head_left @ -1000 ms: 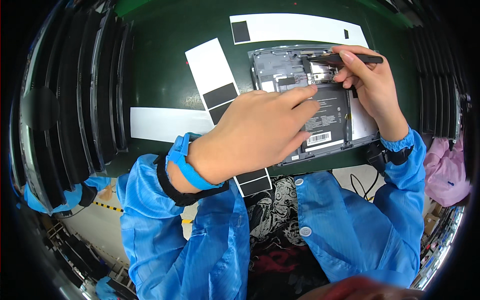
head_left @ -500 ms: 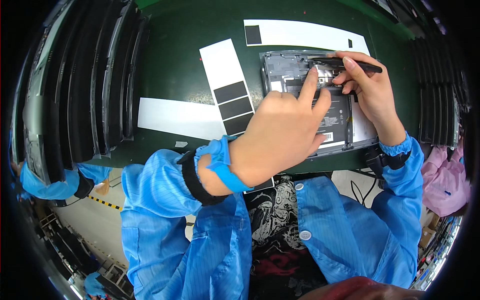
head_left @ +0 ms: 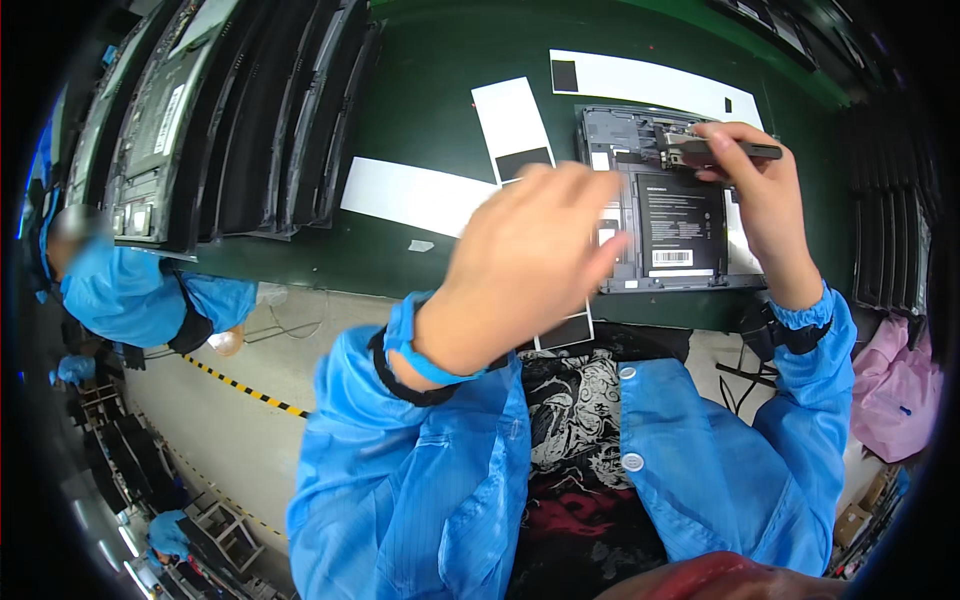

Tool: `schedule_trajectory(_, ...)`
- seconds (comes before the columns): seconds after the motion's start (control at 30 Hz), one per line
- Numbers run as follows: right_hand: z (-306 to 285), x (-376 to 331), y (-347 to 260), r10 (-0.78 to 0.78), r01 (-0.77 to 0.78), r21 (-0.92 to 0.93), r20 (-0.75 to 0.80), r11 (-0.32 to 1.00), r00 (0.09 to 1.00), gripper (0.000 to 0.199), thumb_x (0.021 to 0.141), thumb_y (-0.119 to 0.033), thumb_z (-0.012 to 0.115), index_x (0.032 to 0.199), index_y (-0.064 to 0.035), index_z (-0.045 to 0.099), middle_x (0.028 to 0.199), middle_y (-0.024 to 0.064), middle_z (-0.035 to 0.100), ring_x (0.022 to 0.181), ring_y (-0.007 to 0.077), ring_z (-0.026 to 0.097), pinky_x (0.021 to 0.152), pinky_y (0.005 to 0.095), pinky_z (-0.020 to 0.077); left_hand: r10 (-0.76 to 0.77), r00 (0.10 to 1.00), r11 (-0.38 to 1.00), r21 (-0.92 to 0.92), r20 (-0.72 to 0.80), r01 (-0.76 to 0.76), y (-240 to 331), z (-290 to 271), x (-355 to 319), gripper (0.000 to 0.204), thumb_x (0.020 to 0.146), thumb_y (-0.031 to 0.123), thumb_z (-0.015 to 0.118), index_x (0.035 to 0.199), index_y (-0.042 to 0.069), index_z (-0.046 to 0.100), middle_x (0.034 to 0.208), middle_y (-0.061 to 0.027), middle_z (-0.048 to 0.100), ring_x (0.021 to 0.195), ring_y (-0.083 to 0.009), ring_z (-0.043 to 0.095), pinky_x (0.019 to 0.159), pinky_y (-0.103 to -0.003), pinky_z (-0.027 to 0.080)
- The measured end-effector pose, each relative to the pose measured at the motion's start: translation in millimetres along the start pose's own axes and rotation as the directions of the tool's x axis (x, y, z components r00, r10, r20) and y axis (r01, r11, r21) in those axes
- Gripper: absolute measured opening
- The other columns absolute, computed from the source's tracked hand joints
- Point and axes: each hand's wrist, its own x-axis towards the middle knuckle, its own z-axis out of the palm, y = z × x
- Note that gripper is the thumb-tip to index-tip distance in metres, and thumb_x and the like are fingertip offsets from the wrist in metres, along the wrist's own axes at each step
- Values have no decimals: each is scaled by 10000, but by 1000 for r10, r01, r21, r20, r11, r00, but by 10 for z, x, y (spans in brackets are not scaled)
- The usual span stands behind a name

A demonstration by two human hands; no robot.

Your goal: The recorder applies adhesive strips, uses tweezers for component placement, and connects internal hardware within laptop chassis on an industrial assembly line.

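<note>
Fingers (head_left: 728, 155) of the right hand (head_left: 766, 190) close together, pinching a dark slim tool (head_left: 766, 151) between thumb and index. Tool lies roughly level, inner end over silver parts in the upper section of a gray laptop base (head_left: 607, 126); contact at that end, cannot tell. Laptop base sits flat on the green table (head_left: 440, 90), right of center, insides facing up. Black battery (head_left: 680, 225) with pale print and a barcode fills its lower middle; silver panel (head_left: 740, 245) to the battery's right, beside the right wrist.

Left hand (head_left: 525, 250) is motion-blurred, fingers half curled, thumb standing well off the index. It overlaps the base's left edge in view; touching or just above, cannot tell. Blue strap (head_left: 425, 368) and black band on that wrist.

Under the left hand in view: white strip (head_left: 510, 115) with black rectangles, both ends showing. Second white strip (head_left: 410, 192) left of it, third white strip (head_left: 650, 80) beyond the base, black patch at each end. Small pale scrap (head_left: 421, 246) near table's front edge.

Row of dark panels (head_left: 270, 120) stands at left, another dark stack (head_left: 885, 200) at right. Blue-sleeved co-worker (head_left: 120, 295) far left, pink cloth (head_left: 890, 390) lower right.
</note>
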Motion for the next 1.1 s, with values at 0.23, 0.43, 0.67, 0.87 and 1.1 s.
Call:
schedule_trajectory(0.23,830,216,-142,-256,286,-257,144,923,956,283,865,-238,667,935,33,704,822,127,699,748,180,657,712,304,512,-241,953,927,247,-184,282,-430,299,-350,647,801,359,718,1296,-8,522,1355,-185,511,1275,-370,457,1027,-436,390)
schedule_trajectory(0.43,977,409,-59,-198,244,-387,153,889,968,335,849,-290,662,923,34,708,730,136,677,657,193,638,619,317,495,-267,944,931,203,-193,305,-483,289,-364,694,785,391,726,1309,-12,515,1376,-181,495,1293,-369,435,1061,-437,361)
schedule_trajectory(0.67,979,451,10,-155,198,-303,160,932,975,302,851,-253,674,907,41,711,676,105,664,589,135,595,554,286,462,-266,945,933,194,-189,302,-514,321,-368,700,787,400,718,1314,-11,513,1379,-180,490,1294,-365,429,1062,-438,356)
schedule_trajectory(0.87,999,473,21,-151,189,-254,160,948,975,308,868,-255,667,902,49,701,649,78,652,550,114,571,522,280,449,-268,942,932,191,-204,307,-518,338,-364,699,786,403,718,1312,-10,515,1377,-177,493,1298,-359,425,1064,-438,352)
schedule_trajectory(1.1,961,486,41,-137,182,-277,175,943,975,300,860,-257,678,902,39,704,623,72,636,513,114,564,493,278,440,-262,941,937,177,-216,301,-501,349,-366,697,786,402,718,1311,-10,515,1374,-178,495,1294,-361,427,1063,-441,350)
